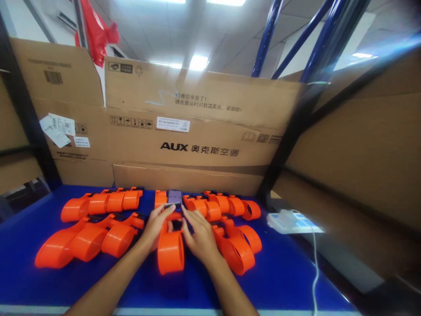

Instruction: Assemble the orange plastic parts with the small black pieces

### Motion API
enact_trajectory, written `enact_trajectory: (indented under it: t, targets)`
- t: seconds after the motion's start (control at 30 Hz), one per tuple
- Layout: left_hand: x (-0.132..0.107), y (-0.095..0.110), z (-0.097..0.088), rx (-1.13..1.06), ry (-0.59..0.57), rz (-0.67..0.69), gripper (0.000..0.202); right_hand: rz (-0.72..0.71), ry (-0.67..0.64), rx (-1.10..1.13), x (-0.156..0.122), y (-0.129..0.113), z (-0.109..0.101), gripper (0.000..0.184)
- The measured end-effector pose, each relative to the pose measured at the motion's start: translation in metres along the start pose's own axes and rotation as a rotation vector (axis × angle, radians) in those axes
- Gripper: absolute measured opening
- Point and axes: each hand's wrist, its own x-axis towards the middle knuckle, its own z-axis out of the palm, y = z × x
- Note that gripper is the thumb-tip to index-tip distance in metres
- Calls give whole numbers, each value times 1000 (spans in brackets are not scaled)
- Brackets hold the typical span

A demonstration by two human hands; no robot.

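Note:
In front of me, an orange plastic tape dispenser stretches away from me, its wide hollow ring at the near end. My left hand closes on its far end from the left, thumb on top near a dark part. From the right, my right hand has its thumb and fingers bent around the same far end. My fingers partly hide that end. Just beyond them is a phone with a lit screen. Similar orange dispensers with black tips lie in rows on the left and right.
The blue tabletop carries all of this. A printed cardboard panel rises along the back. At the right sit a white power strip and its cable. A dark rack post stands behind it.

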Motion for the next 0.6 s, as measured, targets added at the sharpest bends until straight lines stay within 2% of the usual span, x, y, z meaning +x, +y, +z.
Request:
enact_trajectory:
  t: [0.13,0.33,0.6]
  targets:
    - [-2,-1,1,-5,-39,-53,41,-3,31,-82,-3,4,6,55]
    - [-4,-2,1,65,-72,-31,39,44,59,-186,-8,2,15,66]
    - [-4,-4,-2,63,-113,-56,36,-42,53,-219,-11,-1,16,61]
